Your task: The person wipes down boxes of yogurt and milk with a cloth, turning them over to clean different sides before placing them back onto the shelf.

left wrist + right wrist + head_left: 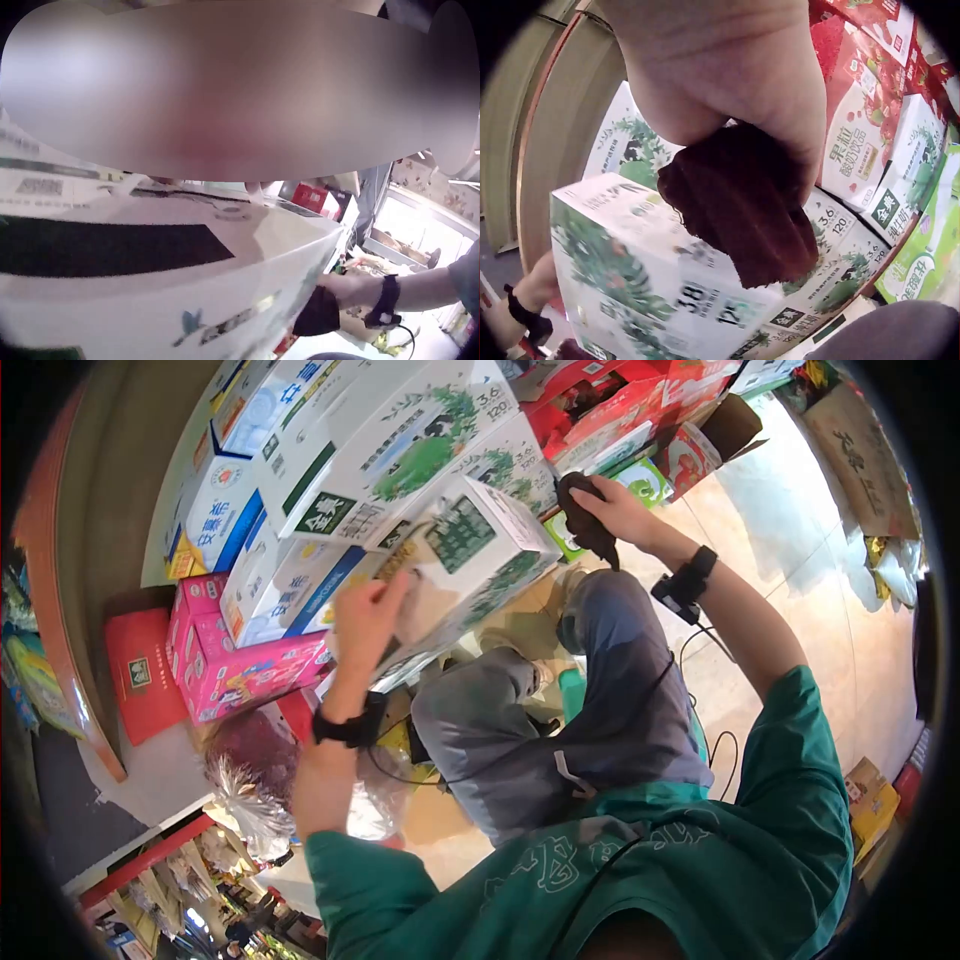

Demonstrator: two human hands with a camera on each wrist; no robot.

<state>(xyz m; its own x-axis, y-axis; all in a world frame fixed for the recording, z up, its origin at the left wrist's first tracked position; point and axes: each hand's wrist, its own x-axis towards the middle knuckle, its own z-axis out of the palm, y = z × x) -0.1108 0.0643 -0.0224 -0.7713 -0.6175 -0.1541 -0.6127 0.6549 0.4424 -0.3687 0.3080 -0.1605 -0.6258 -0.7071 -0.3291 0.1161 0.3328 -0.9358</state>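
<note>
My left hand (368,622) is at the near end of a white milk box (440,595), its fingers curled at the box's top edge. In the left wrist view the fingertips (256,192) show by a slot in the box top (281,232); a large blurred shape hides the rest of the hand. The same box stands tilted in the right wrist view, with green leaf prints on its side (611,277). My right hand (622,518) grips a bunched dark brown cloth (739,206), which hangs below the fingers close to the box's far end.
Stacked white milk cartons (400,440) rise behind the box. Pink boxes (250,660) and a red packet (145,675) lie to the left. Red strawberry drink boxes (862,112) stand at the right of the stack. The person's knees (620,630) are close below, and cables run from the wrist cameras.
</note>
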